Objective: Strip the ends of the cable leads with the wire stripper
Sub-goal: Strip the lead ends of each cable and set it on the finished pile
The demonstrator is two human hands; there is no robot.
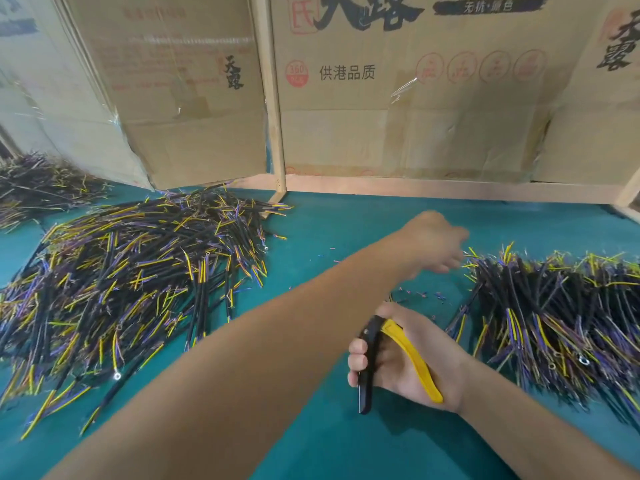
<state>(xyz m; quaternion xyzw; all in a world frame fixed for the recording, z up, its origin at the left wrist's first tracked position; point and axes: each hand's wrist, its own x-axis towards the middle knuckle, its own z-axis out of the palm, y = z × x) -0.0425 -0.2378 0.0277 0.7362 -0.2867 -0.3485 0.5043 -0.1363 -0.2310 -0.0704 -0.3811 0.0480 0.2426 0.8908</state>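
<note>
While your right hand (405, 358) grips the stripper (384, 355) with its fingers curled round the black and yellow handles, your left hand (436, 244) is stretched across above it toward the right pile (554, 306) of leads. That left hand is blurred, so you cannot tell whether its fingers have closed on a lead or hang loose; it sits right at the near edge of the pile, apparently touching the tips. The two hands are apart, the left farther from you than the right. The leads you want lie just right of both hands on the desk (329, 223), long axes running roughly toward and away from you, yellow and purple ends fanned at each end. Your left hand is the nearer one, so it should probably pick. The bigger left pile (138, 271) lies well off behind your left forearm.
</note>
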